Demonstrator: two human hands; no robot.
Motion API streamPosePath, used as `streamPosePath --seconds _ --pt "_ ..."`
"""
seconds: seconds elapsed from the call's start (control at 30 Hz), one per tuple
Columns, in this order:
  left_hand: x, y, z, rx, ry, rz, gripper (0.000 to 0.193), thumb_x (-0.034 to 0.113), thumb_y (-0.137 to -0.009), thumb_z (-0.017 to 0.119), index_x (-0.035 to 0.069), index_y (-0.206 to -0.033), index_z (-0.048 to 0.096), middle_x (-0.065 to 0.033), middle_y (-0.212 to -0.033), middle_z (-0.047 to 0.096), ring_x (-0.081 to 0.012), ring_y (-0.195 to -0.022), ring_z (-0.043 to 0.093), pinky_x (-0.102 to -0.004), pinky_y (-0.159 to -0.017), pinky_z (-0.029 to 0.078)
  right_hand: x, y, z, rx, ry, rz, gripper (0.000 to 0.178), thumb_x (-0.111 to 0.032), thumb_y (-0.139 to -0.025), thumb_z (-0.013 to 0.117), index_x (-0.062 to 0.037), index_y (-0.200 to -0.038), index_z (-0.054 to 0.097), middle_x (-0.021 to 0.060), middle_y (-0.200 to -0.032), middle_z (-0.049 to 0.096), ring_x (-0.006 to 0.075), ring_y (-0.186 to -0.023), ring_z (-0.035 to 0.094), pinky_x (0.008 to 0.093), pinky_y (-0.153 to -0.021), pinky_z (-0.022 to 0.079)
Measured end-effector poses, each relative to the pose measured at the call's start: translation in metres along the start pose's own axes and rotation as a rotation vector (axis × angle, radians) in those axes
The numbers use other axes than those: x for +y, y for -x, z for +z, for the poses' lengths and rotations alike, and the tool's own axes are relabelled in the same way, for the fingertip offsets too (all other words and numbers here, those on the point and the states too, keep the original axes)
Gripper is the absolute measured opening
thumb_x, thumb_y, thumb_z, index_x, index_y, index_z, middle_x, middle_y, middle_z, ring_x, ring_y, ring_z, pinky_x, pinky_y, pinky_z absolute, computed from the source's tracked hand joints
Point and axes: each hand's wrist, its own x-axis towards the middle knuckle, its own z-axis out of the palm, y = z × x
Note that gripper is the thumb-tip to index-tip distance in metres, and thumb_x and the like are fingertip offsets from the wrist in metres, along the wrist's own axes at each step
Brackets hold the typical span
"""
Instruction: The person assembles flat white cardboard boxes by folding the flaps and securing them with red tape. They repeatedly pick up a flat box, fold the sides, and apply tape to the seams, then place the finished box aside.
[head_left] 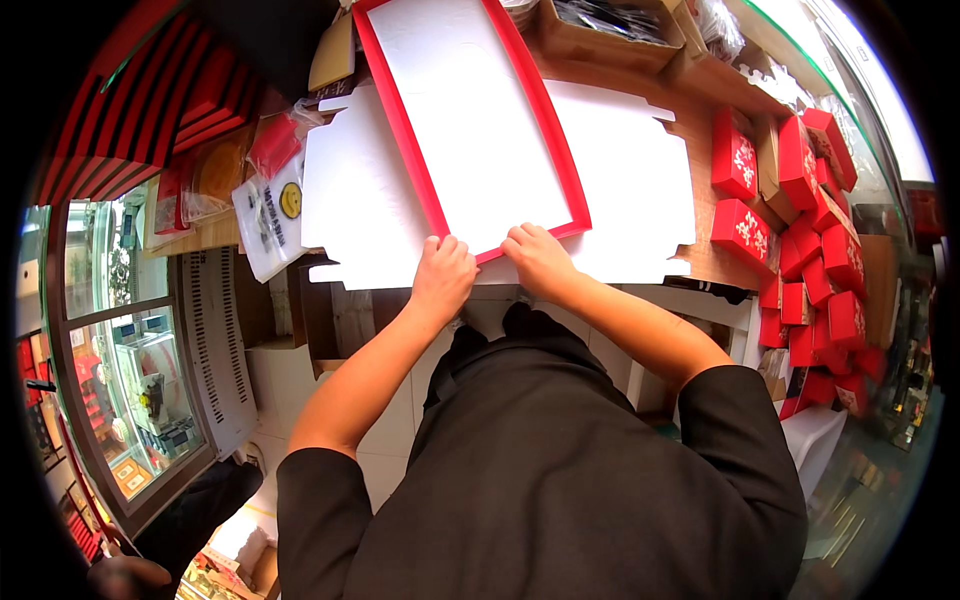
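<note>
Red cardboard walls, low and plain, enclose a smooth white floor in the long rectangular open tray [480, 125]. It lies on a flat, notched white card sheet [635, 190] on the brown wooden table [695, 105]. Its long axis runs away from the body, far end angled left. The left hand [445, 275] pinches the wall at the near-left corner; the right hand [538, 262] pinches the near short wall.
</note>
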Motion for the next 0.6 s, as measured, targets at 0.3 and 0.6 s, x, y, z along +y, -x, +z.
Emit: streamPosePath --seconds 0.3,0.6 --pt "-0.029 -0.004 -0.025 0.044 0.241 0.116 0.036 0.011 -0.079 0.061 0.004 -0.114 0.061 -0.0082 -0.126 0.056 -0.0230 -0.123 0.048 -0.0480 -0.108 0.029 -0.007 -0.004 0.013 0.094 -0.122 -0.051 0.008 -0.003 -0.071 0.056 -0.0057 -0.078 0.056 0.0085 -0.084 0.055 0.0272 -0.083 0.053 0.0375 -0.075 0.045" --pt "-0.067 -0.004 -0.015 -0.115 0.158 0.397 0.024 0.010 -0.073 0.063 0.009 -0.097 0.060 -0.0065 -0.118 0.056 -0.0210 -0.119 0.050 -0.0442 -0.108 0.033 -0.012 -0.006 0.011 0.084 -0.137 0.029 0.009 -0.001 -0.072 0.056 -0.0060 -0.079 0.060 0.0079 -0.084 0.057 0.0275 -0.082 0.055 0.0382 -0.074 0.046"
